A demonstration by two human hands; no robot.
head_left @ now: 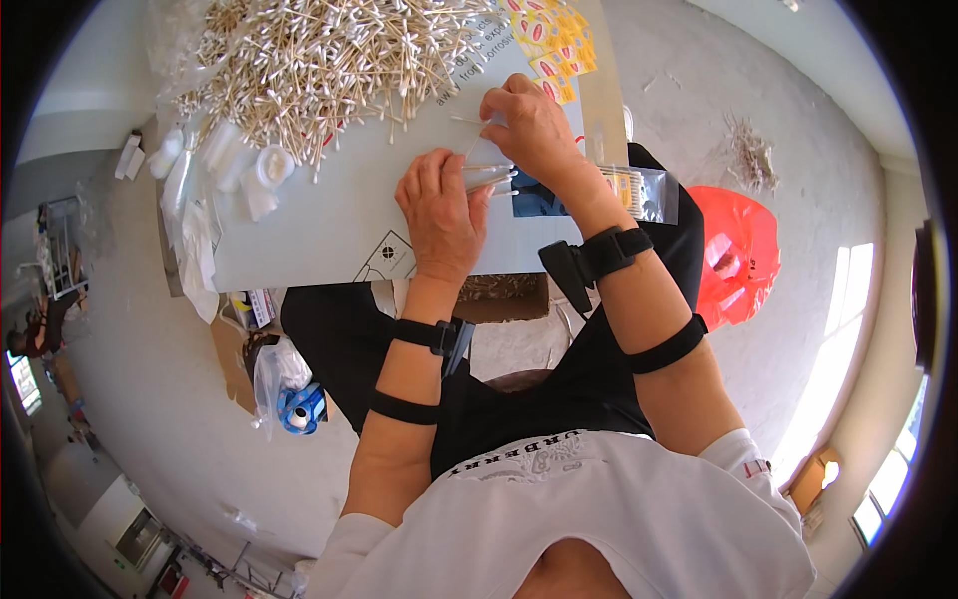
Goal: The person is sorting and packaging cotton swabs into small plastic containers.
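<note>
Grey board surface rests across the lap above a concrete floor. Left hand pinches a small bundle of wooden-stemmed cotton swabs at mid-stem. These are judged light, thin and easily bent. Right hand, just beyond, pinches one swab. Large loose swab heap lies far left.

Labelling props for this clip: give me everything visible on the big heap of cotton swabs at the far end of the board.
The heap of cotton swabs is a loose, tangled mound of thin pale sticks, wood or paper by the look, with white cotton tips, lying criss-cross in every direction. It sits on the far left part of the pale grey board, running out of view at the top. Stray swabs trail toward the near edge. Clear plastic bags lie at its left. Neither hand touches the heap.
</note>
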